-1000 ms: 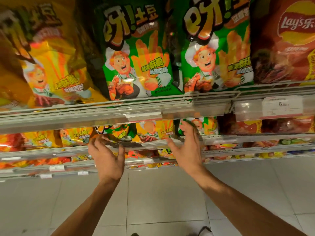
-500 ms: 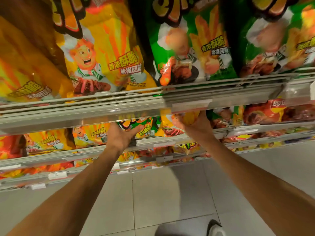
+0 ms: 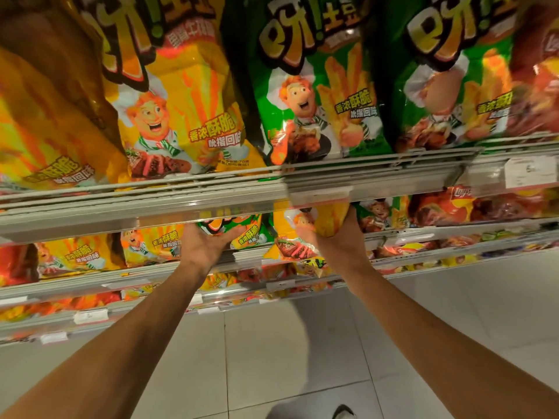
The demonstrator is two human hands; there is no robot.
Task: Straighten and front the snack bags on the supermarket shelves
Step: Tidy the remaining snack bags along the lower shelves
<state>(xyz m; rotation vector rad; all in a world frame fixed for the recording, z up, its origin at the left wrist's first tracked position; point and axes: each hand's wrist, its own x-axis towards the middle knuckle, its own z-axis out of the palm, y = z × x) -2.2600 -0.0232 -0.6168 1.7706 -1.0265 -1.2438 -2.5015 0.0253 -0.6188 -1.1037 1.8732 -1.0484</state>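
- Right hand point(image 3: 338, 237) holds a yellow snack bag point(image 3: 305, 231) on the second shelf, with fingers curled round the bag's right side and the thumb on its front.
- That yellow bag leans forward, and its bottom corner hangs out over the shelf's front rail point(image 3: 248, 258).
- Left hand point(image 3: 205, 243) reaches under the top shelf edge point(image 3: 151, 207) with the palm turned up and the fingers spread apart (not curled round anything I can see).
- Its fingers touch the bottom of a green snack bag point(image 3: 242, 228) that sits just left of the yellow one.
- I cannot tell what the left fingertips do, because the shelf edge hides them.
- Up on the top shelf stand big bags in a row: a big yellow bag point(image 3: 181, 116) with a smiling cook on it, then a big green bag point(image 3: 314, 101), then another green bag point(image 3: 453, 86) to the right.
- A red chip bag point(image 3: 538, 80) stands at the far right of the top shelf, and it looks blurry.
- A white price tag point(image 3: 527, 172) sits on the top shelf's edge at the right.
- More small yellow bags point(image 3: 72, 255) stand on the second shelf to the left of the hands.
- Red bags point(image 3: 447, 204) are on the second shelf to the right.
- Below is a pale tiled floor point(image 3: 272, 358), and the tip of a shoe point(image 3: 343, 412) pokes in at the bottom.
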